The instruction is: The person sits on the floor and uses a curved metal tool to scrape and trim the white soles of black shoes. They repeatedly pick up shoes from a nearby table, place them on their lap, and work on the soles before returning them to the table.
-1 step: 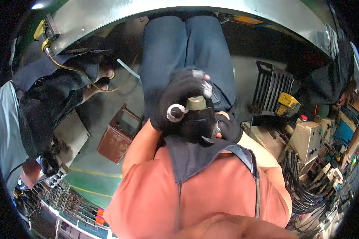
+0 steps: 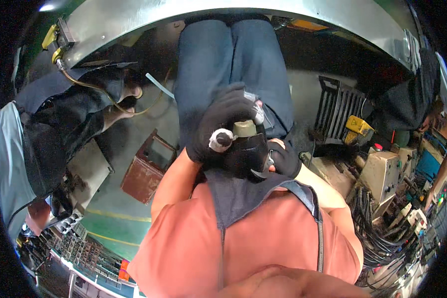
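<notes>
Held over my lap is a black shoe upper (image 2: 248,148), with the olive-beige top of a last (image 2: 244,128) sticking out of it. My left hand (image 2: 218,121), in a black glove with white wrapping on the fingertips, curls over its far left side. The wrapped thumb lies close to the last. On the near right side my right hand (image 2: 284,160), also in a black glove, is closed around the upper, and bare fingertips show. Both palms and the underside of the shoe are hidden.
A metal counter (image 2: 223,7) curves across the far side. A brown stool (image 2: 146,171) stands at left, with a yellow-handled tool (image 2: 49,38) and hose beyond. Right are a dark slatted rack (image 2: 335,107), a control box (image 2: 380,171) and bundled cables (image 2: 367,218). People sit at both sides.
My left thumb has shifted slightly to the right, toward the last, and the fingers of that hand have moved a little. My right hand stays in place.
</notes>
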The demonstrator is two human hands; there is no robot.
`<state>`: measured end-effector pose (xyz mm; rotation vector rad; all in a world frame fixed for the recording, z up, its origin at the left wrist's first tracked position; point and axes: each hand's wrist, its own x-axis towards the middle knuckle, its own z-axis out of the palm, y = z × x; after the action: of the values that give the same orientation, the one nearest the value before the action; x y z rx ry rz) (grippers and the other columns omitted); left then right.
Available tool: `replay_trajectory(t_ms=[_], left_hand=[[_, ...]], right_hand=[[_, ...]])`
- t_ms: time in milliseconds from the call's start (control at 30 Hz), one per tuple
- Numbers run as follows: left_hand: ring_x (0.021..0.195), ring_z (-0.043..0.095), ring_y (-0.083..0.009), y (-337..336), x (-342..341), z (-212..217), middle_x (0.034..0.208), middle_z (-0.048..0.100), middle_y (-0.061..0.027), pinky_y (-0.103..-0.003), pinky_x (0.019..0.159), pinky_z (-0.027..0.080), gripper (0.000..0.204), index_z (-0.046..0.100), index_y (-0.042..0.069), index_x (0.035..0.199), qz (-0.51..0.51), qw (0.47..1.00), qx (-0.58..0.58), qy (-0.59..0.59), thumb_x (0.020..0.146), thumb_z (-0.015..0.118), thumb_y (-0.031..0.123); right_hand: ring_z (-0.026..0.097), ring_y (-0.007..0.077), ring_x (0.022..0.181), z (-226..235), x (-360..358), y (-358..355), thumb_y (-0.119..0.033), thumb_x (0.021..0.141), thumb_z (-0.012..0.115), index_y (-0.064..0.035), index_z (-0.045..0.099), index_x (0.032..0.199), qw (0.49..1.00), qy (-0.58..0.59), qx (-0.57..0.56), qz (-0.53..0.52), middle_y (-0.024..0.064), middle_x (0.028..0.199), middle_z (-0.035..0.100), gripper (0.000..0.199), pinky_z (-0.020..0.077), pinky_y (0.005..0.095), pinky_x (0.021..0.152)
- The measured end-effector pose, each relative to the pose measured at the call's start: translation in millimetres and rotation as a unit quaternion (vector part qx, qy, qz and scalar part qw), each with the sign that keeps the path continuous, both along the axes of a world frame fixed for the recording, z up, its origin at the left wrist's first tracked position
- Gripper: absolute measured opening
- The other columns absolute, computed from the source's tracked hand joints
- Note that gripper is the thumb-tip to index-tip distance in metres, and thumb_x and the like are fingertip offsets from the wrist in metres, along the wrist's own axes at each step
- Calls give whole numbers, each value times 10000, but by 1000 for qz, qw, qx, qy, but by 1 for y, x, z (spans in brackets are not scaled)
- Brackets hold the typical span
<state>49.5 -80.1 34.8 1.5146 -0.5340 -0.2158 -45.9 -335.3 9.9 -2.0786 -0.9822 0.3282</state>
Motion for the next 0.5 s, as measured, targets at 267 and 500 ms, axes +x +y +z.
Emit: replay_trajectory(t_ms=[267, 500], left_hand=[[891, 593, -201, 4, 40, -59, 947, 604, -95, -346, 843, 462, 462, 576, 54, 1016, 49, 951, -251, 176, 942, 368, 460], [1114, 519, -385, -35, 57, -64, 1223, 502, -255, -443, 909, 438, 448, 453, 4, 1230, 285, 886, 363, -39, 861, 569, 231]], right_hand=[[563, 342, 967, 83, 77, 27, -303, 897, 501, 35, 540, 1146, 972, 224, -48, -54, 226, 1036, 580, 422, 450, 413, 857], [534, 128, 491, 11, 185, 30, -558, 925, 367, -44, 591, 781, 852, 464, -2, -243, 49, 587, 565, 579, 441, 273, 484]])
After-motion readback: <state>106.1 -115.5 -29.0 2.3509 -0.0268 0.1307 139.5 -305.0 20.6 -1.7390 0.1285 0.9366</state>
